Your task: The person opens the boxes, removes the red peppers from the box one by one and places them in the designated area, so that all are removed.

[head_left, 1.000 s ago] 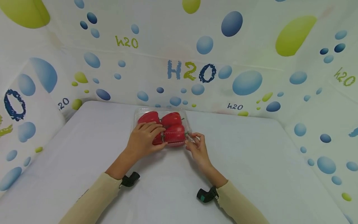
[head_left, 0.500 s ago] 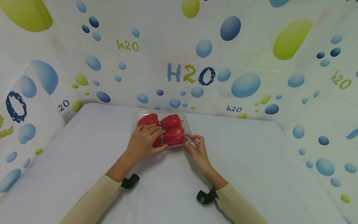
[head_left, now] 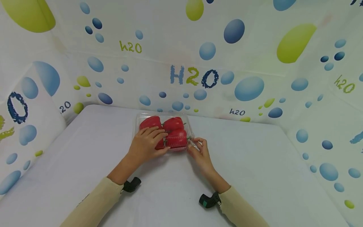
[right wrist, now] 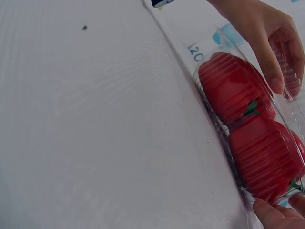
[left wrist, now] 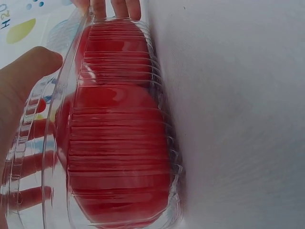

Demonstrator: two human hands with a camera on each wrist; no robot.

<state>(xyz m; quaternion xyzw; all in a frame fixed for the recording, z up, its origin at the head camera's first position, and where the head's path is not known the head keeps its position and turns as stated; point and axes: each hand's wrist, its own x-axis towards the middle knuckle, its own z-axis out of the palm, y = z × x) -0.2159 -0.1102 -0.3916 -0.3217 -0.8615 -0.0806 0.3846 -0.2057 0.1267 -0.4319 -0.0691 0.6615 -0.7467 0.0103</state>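
Note:
A clear plastic clamshell container [head_left: 163, 114] with several red bell peppers [head_left: 176, 138] inside stands near the table's far edge. My left hand [head_left: 145, 144] lies across the left of its lid, fingers spread and extended, the thumb by the front rim. In the left wrist view the fingers show through the clear lid, and the thumb [left wrist: 40, 62] is at the rim. At the front right corner my right hand [head_left: 200, 154] pinches the container's edge between thumb and fingers, as the right wrist view also shows with its fingertips [right wrist: 267, 212]. The left hand hides part of the peppers.
A white cloth covers the table [head_left: 241, 170]. Behind it and at both sides hangs a white backdrop [head_left: 158, 56] with blue and green drops and H2O lettering. Black wrist cameras sit at the left cuff [head_left: 132, 184] and right cuff [head_left: 209, 200].
The head view has tilted up slightly, so the scene sits a little lower. Both hands keep their places on the container.

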